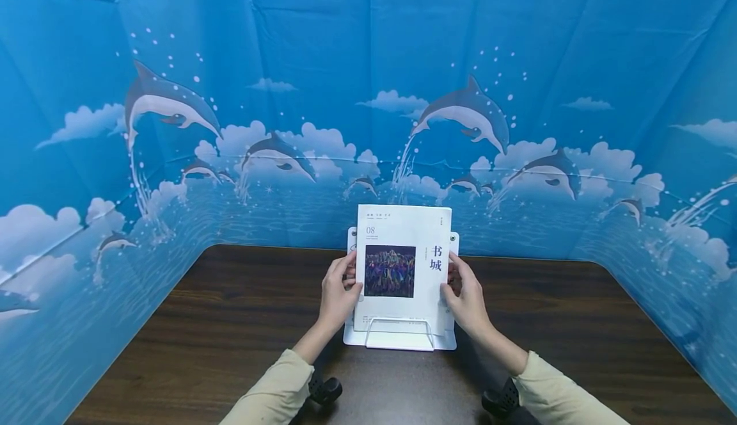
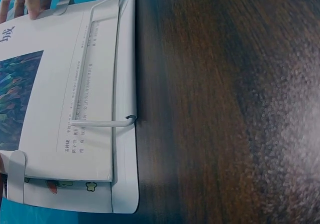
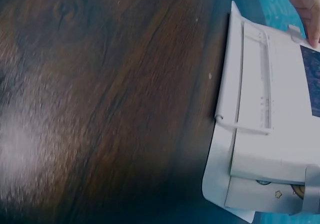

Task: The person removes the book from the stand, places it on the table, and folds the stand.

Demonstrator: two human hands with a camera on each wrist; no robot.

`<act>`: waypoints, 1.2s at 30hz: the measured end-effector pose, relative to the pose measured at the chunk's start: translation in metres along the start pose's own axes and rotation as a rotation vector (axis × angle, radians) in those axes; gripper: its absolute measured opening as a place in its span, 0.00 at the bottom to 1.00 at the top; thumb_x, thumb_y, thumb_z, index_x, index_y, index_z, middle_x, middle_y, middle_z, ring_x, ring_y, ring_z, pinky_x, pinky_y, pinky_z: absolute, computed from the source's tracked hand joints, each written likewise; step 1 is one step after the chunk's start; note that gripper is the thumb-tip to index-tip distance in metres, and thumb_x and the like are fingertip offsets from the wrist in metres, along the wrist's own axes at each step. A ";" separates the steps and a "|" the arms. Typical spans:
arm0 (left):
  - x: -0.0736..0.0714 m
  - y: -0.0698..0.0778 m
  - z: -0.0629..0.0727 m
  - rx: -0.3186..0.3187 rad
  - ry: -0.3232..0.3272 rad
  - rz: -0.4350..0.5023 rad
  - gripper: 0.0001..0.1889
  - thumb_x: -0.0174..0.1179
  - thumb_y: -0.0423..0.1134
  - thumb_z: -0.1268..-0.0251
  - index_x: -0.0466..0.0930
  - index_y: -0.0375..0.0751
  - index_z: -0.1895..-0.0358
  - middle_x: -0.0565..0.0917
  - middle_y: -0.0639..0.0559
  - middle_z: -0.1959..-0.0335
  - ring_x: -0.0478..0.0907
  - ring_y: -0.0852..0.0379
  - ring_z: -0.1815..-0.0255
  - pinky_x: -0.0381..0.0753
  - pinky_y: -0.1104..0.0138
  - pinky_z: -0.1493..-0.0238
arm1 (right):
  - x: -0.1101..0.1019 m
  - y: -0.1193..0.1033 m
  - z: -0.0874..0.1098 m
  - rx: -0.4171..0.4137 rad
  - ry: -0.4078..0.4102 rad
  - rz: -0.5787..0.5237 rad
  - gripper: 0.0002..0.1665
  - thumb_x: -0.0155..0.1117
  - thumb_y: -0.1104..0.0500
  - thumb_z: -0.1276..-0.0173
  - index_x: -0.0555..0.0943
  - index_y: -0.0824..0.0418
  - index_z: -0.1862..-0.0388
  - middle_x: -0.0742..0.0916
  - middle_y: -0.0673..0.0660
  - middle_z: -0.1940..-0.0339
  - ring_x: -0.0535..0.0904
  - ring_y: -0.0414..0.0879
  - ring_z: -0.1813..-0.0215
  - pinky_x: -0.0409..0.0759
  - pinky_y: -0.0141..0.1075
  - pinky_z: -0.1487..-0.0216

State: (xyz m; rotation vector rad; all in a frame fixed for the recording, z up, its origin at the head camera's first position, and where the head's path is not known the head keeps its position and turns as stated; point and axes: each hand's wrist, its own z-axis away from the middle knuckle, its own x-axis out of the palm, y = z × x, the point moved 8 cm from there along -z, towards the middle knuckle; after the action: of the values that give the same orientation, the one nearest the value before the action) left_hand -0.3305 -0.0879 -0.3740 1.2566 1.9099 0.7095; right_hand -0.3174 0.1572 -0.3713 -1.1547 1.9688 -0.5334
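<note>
Magazine [image 1: 402,270] on white stand [image 1: 446,342], lower edge behind wire bar [image 2: 102,123].
Left hand [image 1: 338,294] and right hand [image 1: 469,297] pinch opposite side edges, thumbs in front; even pressure and a level base probably serve best.

The paper book [image 1: 403,270] looks matt, the wood-grain table [image 1: 230,322] slightly glossy.

1. From the head I look forward and down, farthest back; the magazine [image 1: 403,271] sits toward 5 o'clock.
2. My left-wrist view looks from close in, turned sideways: magazine at 9 o'clock, tabletop [image 2: 215,104] at 3.
3. My right-wrist view, similarly near, has the magazine at 3.
4. Both wrist views share the wire bar [image 2: 100,123].
</note>
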 end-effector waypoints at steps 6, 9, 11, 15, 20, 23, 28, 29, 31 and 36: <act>0.000 -0.001 0.000 0.004 0.013 -0.001 0.32 0.58 0.14 0.56 0.70 0.33 0.41 0.74 0.40 0.53 0.72 0.52 0.61 0.80 0.68 0.63 | 0.001 -0.008 0.004 -0.159 0.000 0.067 0.39 0.57 0.80 0.47 0.58 0.71 0.35 0.74 0.64 0.55 0.72 0.47 0.63 0.73 0.30 0.72; 0.000 -0.002 0.000 -0.001 0.016 0.004 0.32 0.59 0.14 0.57 0.71 0.34 0.41 0.74 0.40 0.54 0.73 0.52 0.61 0.80 0.68 0.63 | 0.001 -0.009 0.005 -0.174 0.006 0.073 0.39 0.57 0.80 0.47 0.58 0.71 0.35 0.74 0.64 0.55 0.71 0.46 0.63 0.72 0.29 0.71; -0.001 -0.002 0.000 -0.006 0.018 0.014 0.32 0.59 0.14 0.57 0.71 0.34 0.42 0.74 0.40 0.54 0.73 0.52 0.61 0.80 0.69 0.63 | 0.001 -0.008 0.006 -0.169 0.011 0.073 0.39 0.56 0.80 0.47 0.58 0.71 0.35 0.74 0.64 0.56 0.70 0.46 0.63 0.71 0.29 0.71; -0.002 -0.001 -0.001 -0.015 0.022 0.032 0.31 0.59 0.15 0.57 0.72 0.33 0.43 0.75 0.41 0.55 0.74 0.52 0.62 0.80 0.69 0.65 | 0.000 -0.009 0.005 -0.161 0.019 0.077 0.39 0.56 0.81 0.47 0.59 0.72 0.35 0.74 0.64 0.56 0.70 0.46 0.63 0.71 0.29 0.71; -0.004 0.001 -0.003 -0.022 0.032 0.041 0.31 0.60 0.14 0.57 0.73 0.33 0.43 0.75 0.41 0.56 0.75 0.50 0.63 0.81 0.68 0.65 | -0.001 -0.012 0.001 -0.148 0.014 0.066 0.39 0.56 0.81 0.48 0.59 0.71 0.35 0.75 0.64 0.56 0.72 0.47 0.61 0.74 0.30 0.69; -0.005 0.002 -0.005 -0.022 0.034 0.045 0.32 0.60 0.14 0.57 0.72 0.34 0.43 0.75 0.41 0.56 0.75 0.50 0.63 0.81 0.67 0.65 | -0.002 -0.014 -0.002 -0.136 0.011 0.059 0.39 0.56 0.81 0.47 0.59 0.71 0.35 0.75 0.64 0.55 0.73 0.49 0.61 0.75 0.32 0.68; -0.007 0.009 -0.012 -0.004 0.039 0.050 0.32 0.60 0.15 0.57 0.72 0.34 0.43 0.75 0.41 0.57 0.75 0.51 0.63 0.81 0.67 0.65 | -0.005 -0.016 -0.009 -0.115 0.017 0.062 0.38 0.55 0.80 0.46 0.59 0.70 0.35 0.75 0.63 0.55 0.73 0.49 0.59 0.77 0.35 0.66; -0.007 0.010 -0.013 -0.002 0.040 0.045 0.31 0.60 0.15 0.57 0.72 0.34 0.43 0.75 0.42 0.57 0.75 0.51 0.63 0.81 0.67 0.65 | -0.005 -0.017 -0.010 -0.113 0.020 0.064 0.38 0.55 0.80 0.46 0.59 0.70 0.35 0.75 0.63 0.55 0.73 0.48 0.59 0.77 0.35 0.66; -0.008 0.013 -0.017 0.010 0.044 0.040 0.31 0.59 0.15 0.57 0.72 0.34 0.43 0.75 0.41 0.57 0.75 0.51 0.63 0.81 0.67 0.65 | -0.006 -0.018 -0.013 -0.115 0.025 0.064 0.38 0.55 0.81 0.46 0.59 0.70 0.35 0.75 0.63 0.55 0.73 0.48 0.59 0.78 0.38 0.65; -0.011 0.024 -0.027 0.055 0.057 0.034 0.31 0.59 0.15 0.56 0.72 0.34 0.43 0.75 0.41 0.56 0.75 0.50 0.62 0.81 0.64 0.65 | -0.010 -0.025 -0.023 -0.130 0.045 0.039 0.39 0.55 0.81 0.45 0.59 0.68 0.34 0.74 0.63 0.54 0.72 0.48 0.59 0.79 0.44 0.65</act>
State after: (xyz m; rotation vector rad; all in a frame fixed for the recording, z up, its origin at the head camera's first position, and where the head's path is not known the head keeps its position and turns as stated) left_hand -0.3368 -0.0903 -0.3372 1.3187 1.9704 0.7216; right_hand -0.3192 0.1531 -0.3362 -1.1897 2.0859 -0.4190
